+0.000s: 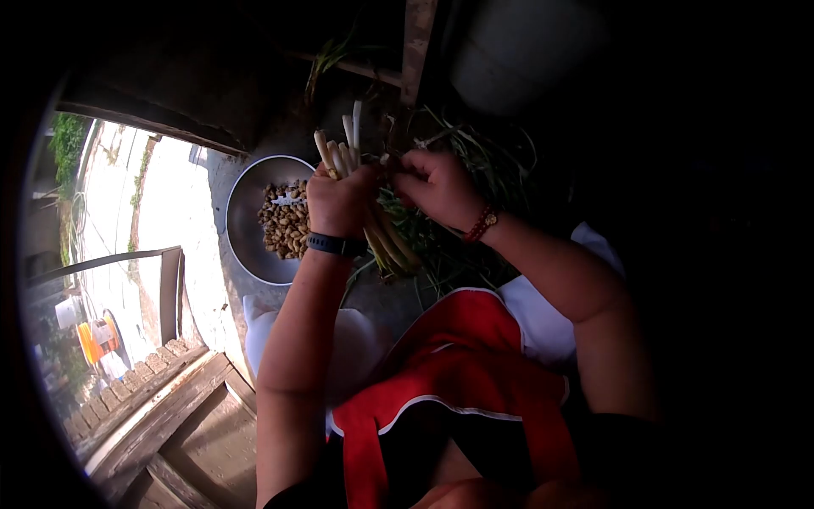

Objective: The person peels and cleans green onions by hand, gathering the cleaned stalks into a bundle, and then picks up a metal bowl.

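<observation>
My left hand [341, 202] is closed round a bunch of scallions [334, 155]. Their white ends point up past the thumb, and the stalks [392, 242] hang below the fist. Close beside it, my right hand [443, 188] is closed in a pinch near the top of the bunch. What its fingertips hold is small and dark, and I cannot make it out. Under and behind both hands, a loose heap of long green leaves [487, 161] lies on the ground in shadow.
Left of my left hand, a round metal bowl [241, 246] holds many small brown lumps [284, 225]. A wooden post [417, 51] stands at the back, near a pale rounded container [521, 55]. A bright doorway with a wooden door [165, 416] is at left.
</observation>
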Demonstrator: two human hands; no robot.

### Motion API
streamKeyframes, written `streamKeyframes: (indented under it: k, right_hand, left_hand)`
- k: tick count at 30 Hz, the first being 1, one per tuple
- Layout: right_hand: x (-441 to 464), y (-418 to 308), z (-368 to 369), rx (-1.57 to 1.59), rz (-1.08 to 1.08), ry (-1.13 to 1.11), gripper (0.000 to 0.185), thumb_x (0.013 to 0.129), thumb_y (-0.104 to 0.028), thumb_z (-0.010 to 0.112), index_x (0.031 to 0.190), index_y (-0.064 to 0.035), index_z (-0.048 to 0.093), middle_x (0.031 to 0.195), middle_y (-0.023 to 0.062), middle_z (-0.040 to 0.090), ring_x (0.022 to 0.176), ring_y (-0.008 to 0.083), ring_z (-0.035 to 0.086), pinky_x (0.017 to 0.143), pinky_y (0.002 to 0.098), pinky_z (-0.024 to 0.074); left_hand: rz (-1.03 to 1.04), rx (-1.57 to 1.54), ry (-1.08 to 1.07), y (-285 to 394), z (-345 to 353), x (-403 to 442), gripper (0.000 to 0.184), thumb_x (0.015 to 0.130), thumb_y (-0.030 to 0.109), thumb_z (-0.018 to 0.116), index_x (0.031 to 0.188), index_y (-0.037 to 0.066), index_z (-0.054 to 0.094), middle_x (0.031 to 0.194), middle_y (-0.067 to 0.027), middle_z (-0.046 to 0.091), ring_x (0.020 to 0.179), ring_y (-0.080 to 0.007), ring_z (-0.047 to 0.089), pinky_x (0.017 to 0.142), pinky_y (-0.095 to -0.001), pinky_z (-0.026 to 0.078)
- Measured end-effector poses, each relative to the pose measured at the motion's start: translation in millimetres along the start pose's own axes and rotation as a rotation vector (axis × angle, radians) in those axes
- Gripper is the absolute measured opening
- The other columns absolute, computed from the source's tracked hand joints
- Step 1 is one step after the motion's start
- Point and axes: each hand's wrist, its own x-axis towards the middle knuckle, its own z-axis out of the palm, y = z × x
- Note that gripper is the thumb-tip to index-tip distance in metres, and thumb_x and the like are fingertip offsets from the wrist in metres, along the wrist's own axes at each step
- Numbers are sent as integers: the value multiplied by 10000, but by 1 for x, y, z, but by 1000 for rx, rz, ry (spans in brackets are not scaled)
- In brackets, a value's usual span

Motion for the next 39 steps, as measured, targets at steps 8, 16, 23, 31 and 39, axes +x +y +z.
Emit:
streamKeyframes:
  k: [8, 16, 23, 31, 39]
  right_hand:
    - [2, -5, -7, 405, 274, -21, 154, 870, -169, 566, 921, -28, 601, 732, -6, 594, 613, 51, 550, 554, 197, 466]
    - [2, -9, -7, 122, 105, 58, 167, 844, -167, 596, 913, -15, 609, 680, -1, 593, 581, 51, 534, 527, 207, 437]
    - [2, -5, -5, -18, -3, 42, 203, 829, -186, 608, 884, 9, 610, 689, 62, 618, 604, 79, 550, 550, 254, 434]
    - [4, -4, -2, -327, -290, 190, 161, 809, -145, 588, 779, 10, 555, 694, 170, 560, 647, 318, 569, 567, 358, 438]
    - [2, -10, -4, -440, -345, 171, 141, 796, -135, 588, 800, -2, 544, 748, 176, 560, 702, 349, 562, 601, 395, 450]
  left_hand:
    - [31, -39, -5, -4, -4, 5, 103, 736, 66, 639, 796, 6, 582, 641, -55, 580, 537, -143, 552, 492, -249, 439]
    - [-25, -67, -59, -5, -1, 5, 136, 727, 44, 685, 814, 16, 584, 674, -23, 597, 562, -104, 552, 511, -222, 437]
    - [22, -40, -19, -10, 0, 5, 140, 728, 31, 680, 837, 9, 595, 704, -34, 613, 587, -108, 567, 539, -225, 459]
    - [35, -80, -43, -11, 1, 6, 145, 722, 17, 682, 831, 10, 588, 714, -40, 617, 605, -114, 582, 551, -228, 468]
    - [9, -42, -5, -9, 2, 4, 140, 719, -1, 664, 829, 6, 578, 719, -43, 612, 601, -120, 578, 550, -234, 468]
